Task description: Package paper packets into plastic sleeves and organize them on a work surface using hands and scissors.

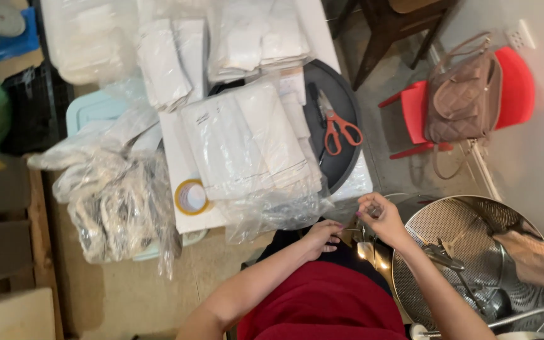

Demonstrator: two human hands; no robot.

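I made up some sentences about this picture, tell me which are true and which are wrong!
1. The scissors have orange handles. True.
2. The scissors lie on a dark round tray. True.
3. The brown handbag sits on a blue chair. False: the chair is red.
4. The roll of tape is in the left hand. False: the tape lies on the white surface, apart from both hands.
5. The right hand is raised beside the perforated metal bowl. True.
6. The person wears a green top. False: the cloth in view is red.
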